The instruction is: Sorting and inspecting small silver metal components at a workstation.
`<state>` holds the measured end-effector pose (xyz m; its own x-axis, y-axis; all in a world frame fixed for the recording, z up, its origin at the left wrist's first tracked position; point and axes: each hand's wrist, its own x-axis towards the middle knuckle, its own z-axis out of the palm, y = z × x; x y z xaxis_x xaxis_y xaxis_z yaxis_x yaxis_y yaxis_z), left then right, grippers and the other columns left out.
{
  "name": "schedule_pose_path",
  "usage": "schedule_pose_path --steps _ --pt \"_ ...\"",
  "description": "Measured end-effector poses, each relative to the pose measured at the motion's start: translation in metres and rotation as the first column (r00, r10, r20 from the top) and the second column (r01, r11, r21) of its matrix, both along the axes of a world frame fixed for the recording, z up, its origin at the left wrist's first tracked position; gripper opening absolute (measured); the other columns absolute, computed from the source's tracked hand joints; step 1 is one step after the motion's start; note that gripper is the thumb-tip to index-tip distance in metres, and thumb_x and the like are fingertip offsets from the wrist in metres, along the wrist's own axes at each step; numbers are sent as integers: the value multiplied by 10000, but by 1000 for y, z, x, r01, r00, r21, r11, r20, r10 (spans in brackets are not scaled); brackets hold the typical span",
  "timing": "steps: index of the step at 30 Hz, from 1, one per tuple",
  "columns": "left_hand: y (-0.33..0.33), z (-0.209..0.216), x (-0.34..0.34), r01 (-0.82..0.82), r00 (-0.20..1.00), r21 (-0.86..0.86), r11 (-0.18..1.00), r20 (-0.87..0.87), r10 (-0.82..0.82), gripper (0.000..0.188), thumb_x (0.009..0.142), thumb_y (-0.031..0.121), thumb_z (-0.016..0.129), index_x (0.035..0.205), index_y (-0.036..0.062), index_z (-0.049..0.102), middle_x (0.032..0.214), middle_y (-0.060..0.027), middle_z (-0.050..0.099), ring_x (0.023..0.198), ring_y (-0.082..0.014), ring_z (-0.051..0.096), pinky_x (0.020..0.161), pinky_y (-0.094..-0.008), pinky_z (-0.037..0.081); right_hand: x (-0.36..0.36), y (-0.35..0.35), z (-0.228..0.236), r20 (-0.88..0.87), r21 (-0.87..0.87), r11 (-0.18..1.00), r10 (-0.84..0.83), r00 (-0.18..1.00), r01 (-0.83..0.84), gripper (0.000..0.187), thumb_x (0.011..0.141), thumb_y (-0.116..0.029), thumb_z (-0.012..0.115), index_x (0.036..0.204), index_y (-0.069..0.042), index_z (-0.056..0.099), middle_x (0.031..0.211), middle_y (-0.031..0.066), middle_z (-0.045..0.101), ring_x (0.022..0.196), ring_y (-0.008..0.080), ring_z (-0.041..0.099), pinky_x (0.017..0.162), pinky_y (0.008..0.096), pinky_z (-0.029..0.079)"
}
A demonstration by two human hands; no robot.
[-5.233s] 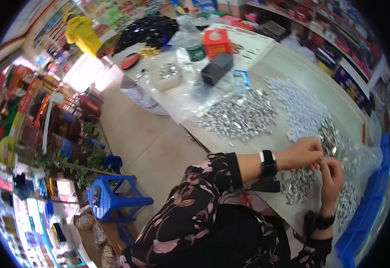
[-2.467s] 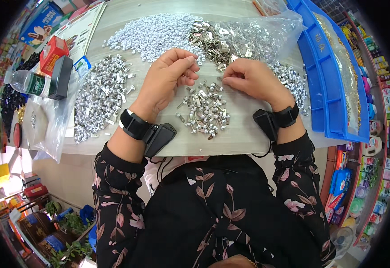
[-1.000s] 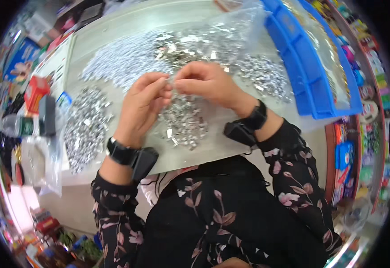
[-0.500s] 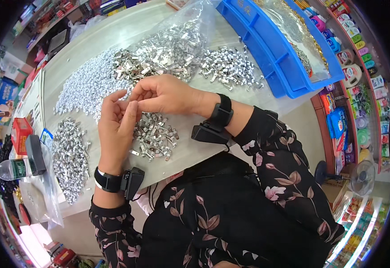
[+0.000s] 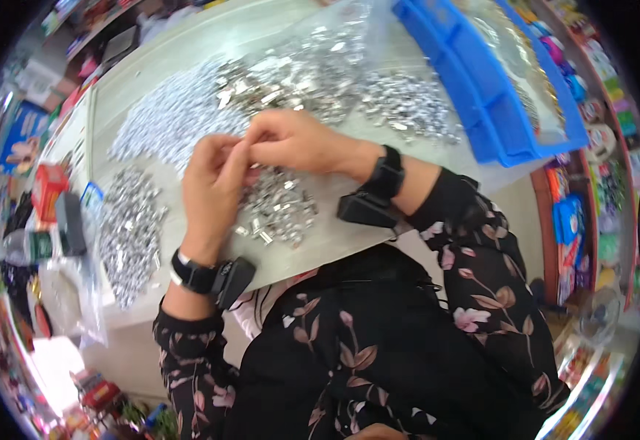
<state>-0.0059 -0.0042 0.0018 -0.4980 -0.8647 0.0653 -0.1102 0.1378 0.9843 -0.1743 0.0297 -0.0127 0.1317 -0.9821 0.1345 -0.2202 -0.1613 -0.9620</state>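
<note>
My left hand [image 5: 214, 187] and my right hand [image 5: 298, 143] meet over the table, thumbs and fingertips pinched together. Whatever sits between the fingertips is hidden and too small to name. Just below them lies a small pile of silver metal clips [image 5: 282, 209]. Beyond the hands spread a heap of small white pieces [image 5: 169, 117] and a larger heap of flat metal clips [image 5: 268, 88], part of it on or under clear plastic. Another pile of small white-and-silver parts [image 5: 130, 235] is left of my left hand, and a similar pile [image 5: 408, 103] lies at the far right.
A blue plastic tray [image 5: 496, 110] stands at the table's right, holding bagged gold and silver bits. On the left are a red box [image 5: 48, 192], a dark grey block [image 5: 70, 224], a plastic bottle [image 5: 23, 246] and a clear bag [image 5: 67, 297]. Stocked shelves [image 5: 598, 198] line the right side.
The whole view has shifted, so the table and hands sit further right, and the picture is blurrier. Both hands keep their pinch together over the small clip pile.
</note>
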Motion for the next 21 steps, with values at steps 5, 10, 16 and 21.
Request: schedule_pose_path --steps 5,10,16,21 --pt "-7 -1 -4 74 993 86 994 -95 -66 164 898 142 557 962 -8 541 734 -55 614 604 -83 580 531 -193 456 -1 0 -5 107 19 1000 -14 994 12 127 824 -140 630 881 -27 615 769 -11 600 706 49 527 614 202 428" --pt "-32 6 18 -42 989 -16 999 143 44 180 878 167 575 961 8 564 729 -71 627 627 -109 594 545 -241 460 -7 11 12 -98 88 988 133 986 -125 118 829 -134 634 869 -23 633 758 -30 598 685 38 512 580 202 420" --pt "-34 -8 26 154 900 -437 886 432 57 155 805 152 604 908 35 599 755 -102 609 684 -229 593 622 -335 467 -21 10 14 -293 8 999 -41 955 45 138 807 -153 651 888 -42 641 711 -8 583 644 68 521 572 228 426" --pt "-32 -11 23 252 853 -614 748 506 129 143 779 149 612 853 28 594 763 -111 588 691 -275 578 640 -356 466 -27 4 3 -606 -307 950 -247 756 65 146 782 -155 658 887 -56 635 704 31 566 631 131 547 583 250 443"
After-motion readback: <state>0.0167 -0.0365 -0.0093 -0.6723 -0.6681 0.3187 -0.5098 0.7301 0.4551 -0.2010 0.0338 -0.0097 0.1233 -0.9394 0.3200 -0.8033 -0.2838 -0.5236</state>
